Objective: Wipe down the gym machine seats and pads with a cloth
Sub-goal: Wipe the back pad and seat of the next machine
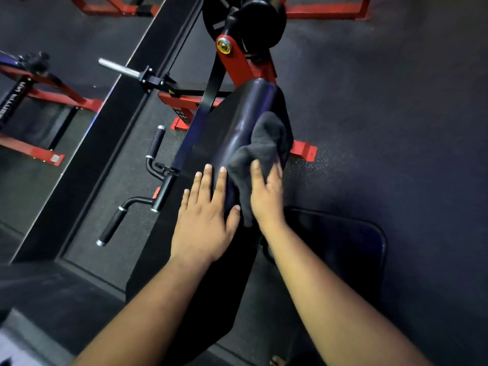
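A long black padded chest pad of a red-framed gym machine slopes away from me in the middle of the view. My left hand lies flat on its near part with the fingers straight. To the right, my right hand holds a dark grey cloth against the pad's right side, fingers curled over the cloth. A black seat sits lower at the right, partly hidden by my right forearm.
Two black rubber-grip handles stick out left of the pad. A chrome weight peg and red frame parts lie beyond. A black weight plate sits at the top. Dark rubber flooring surrounds the machine.
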Available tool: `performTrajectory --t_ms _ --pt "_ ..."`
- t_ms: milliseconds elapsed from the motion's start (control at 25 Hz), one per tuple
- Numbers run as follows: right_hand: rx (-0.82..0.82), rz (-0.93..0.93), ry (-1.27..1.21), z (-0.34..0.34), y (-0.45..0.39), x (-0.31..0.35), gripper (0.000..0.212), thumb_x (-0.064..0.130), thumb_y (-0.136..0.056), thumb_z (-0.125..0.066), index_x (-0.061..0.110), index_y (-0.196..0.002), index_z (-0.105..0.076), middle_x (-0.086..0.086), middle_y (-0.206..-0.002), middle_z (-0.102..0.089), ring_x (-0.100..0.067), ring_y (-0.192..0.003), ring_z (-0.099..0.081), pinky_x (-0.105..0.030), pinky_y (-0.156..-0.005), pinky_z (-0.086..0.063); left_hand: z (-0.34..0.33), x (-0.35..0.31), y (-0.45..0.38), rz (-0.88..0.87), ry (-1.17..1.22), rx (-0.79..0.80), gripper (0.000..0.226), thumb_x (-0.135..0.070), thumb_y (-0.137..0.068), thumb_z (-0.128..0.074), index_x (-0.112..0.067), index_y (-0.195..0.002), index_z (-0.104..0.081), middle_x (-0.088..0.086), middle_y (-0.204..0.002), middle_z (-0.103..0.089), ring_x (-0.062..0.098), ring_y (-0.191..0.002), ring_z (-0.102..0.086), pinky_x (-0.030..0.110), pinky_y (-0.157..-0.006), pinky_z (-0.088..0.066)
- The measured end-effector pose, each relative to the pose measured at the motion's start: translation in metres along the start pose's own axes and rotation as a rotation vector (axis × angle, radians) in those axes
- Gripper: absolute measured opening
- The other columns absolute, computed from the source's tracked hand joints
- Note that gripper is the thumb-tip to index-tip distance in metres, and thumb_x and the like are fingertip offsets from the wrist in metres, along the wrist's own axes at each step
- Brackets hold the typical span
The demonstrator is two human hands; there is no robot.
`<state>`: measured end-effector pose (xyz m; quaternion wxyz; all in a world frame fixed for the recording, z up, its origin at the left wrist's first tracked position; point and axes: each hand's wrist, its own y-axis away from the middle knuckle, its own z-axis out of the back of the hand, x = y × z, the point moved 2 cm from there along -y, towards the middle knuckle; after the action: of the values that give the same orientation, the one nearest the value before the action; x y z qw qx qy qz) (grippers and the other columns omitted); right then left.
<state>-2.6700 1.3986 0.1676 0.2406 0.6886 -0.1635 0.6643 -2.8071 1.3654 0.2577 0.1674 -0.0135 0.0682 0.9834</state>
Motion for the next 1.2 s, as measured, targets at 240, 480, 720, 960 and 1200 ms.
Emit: performTrajectory --t_ms 240,480,720,960,1200 --pt "-0.099 -0.323 0.066 0.014 -0.02 -0.074 0.049 0.008 -0.103 -0.045 -0.012 -0.146 -0.033 -0.032 -0.154 -0.035 -0.039 -0.145 -0.035 -0.027 -0.116 -0.02 0.003 0.004 0.008 -0.038 0.145 -0.054 0.077 -0.038 -0.097 -0.053 -0.024 -0.161 -0.012 0.005 -0.17 -0.003 0.023 -0.156 -0.007 0.051 -0.125 -0.016" --pt "-0.056 -0.156 -0.014 -0.008 0.078 -0.025 0.066 0.04 -0.1 -0.048 -0.002 -0.15 -0.037 -0.021 -0.157 -0.037 -0.027 -0.147 -0.032 -0.027 -0.12 -0.02 -0.003 0.03 0.102 -0.061 0.004 -0.101 0.07 -0.046 -0.097 -0.043 -0.022 -0.159 -0.022 0.004 -0.17 -0.009 0.021 -0.155 -0.013 0.051 -0.125 -0.016" --pt "-0.009 -0.305 0.099 -0.002 0.143 -0.092 0.054 0.018 -0.103 -0.043 -0.014 -0.146 -0.036 -0.032 -0.151 -0.038 -0.04 -0.143 -0.036 -0.027 -0.118 -0.021 -0.015 0.065 0.199 0.003 -0.014 -0.092 0.069 -0.05 -0.097 -0.037 -0.024 -0.159 -0.023 0.001 -0.168 -0.018 0.02 -0.154 -0.019 0.048 -0.124 -0.019" --pt "-0.136 -0.395 0.0 0.0 0.169 -0.082 0.047 0.025 -0.106 -0.047 -0.005 -0.142 -0.045 -0.027 -0.145 -0.048 -0.036 -0.137 -0.045 -0.026 -0.11 -0.031 -0.035 0.076 0.248 0.001 0.023 -0.204 0.063 -0.045 -0.103 -0.041 -0.018 -0.158 -0.028 0.004 -0.167 -0.021 0.021 -0.156 -0.013 0.046 -0.125 -0.018" --pt "0.041 -0.385 0.015 -0.015 0.311 -0.102 0.055 0.014 -0.107 -0.041 -0.007 -0.153 -0.021 -0.021 -0.162 -0.023 -0.031 -0.148 -0.028 0.009 -0.092 -0.009 -0.049 0.083 0.276 -0.037 0.102 -0.262 0.065 -0.04 -0.104 -0.041 -0.014 -0.16 -0.02 0.004 -0.169 -0.009 0.022 -0.157 -0.002 0.05 -0.125 -0.017"
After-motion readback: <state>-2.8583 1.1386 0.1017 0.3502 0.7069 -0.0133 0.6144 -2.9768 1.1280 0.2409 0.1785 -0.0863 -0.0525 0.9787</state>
